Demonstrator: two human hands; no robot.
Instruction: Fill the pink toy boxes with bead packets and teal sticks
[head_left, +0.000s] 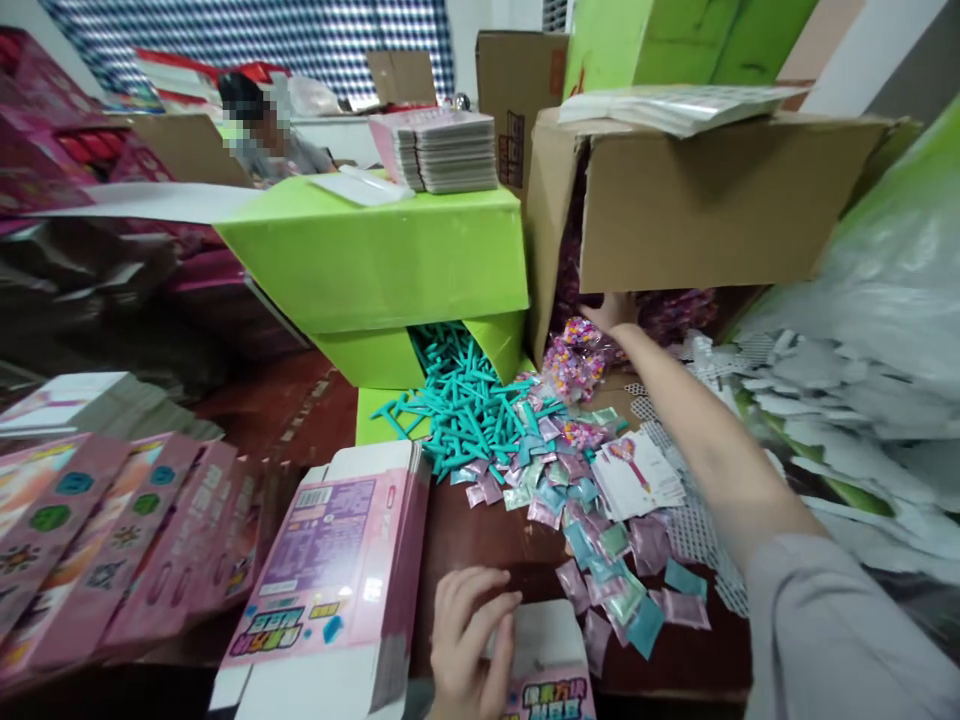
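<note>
My right hand [613, 311] reaches into the opening of a cardboard box [705, 215]; the box flap and shadow hide most of its fingers. Just below it are clear bags of colourful beads [576, 360], with more bags inside the box. At the lower middle my left hand [471, 635] has loosely bent fingers that stand apart. It is beside and partly over a small pink and white carton [551, 665], and no object shows between the fingers. A pile of small pastel sachets [607, 560] and printed cards [637, 475] lies between the hands.
Teal T-shaped sticks [469, 410] spill from a green box [390, 260] topped with stacked booklets [450, 150]. Flattened pink cartons [322, 570] lie left, beside filled pink boxes [112, 550]. White perforated sheets [832, 400] heap up at right. Another person [274, 140] is behind.
</note>
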